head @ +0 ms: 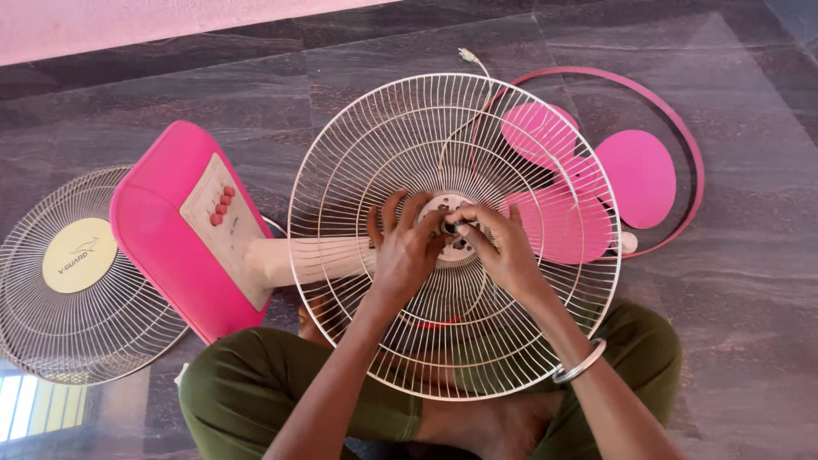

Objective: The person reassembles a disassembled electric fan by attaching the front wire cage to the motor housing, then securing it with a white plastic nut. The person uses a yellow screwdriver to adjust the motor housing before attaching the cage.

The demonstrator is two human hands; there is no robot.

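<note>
You are working at the hub of the rear fan guard (375, 153), which lies across your lap. Your left hand (407, 247) and right hand (501, 247) pinch the small centre nut (452, 227) there. Next, turn it gently while steadying the guard; the pink blade (588, 183) lies behind the guard.

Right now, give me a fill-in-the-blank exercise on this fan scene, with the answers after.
1. Both hands, the left hand and the right hand, meet at the ____ of the wire fan guard.
2. The fan blade lying on the floor is ____ in colour.
3. A metal bangle sits on the ____ wrist.
4. The fan base carries a row of ____ buttons.

Missing words: centre; pink; right; red
</note>
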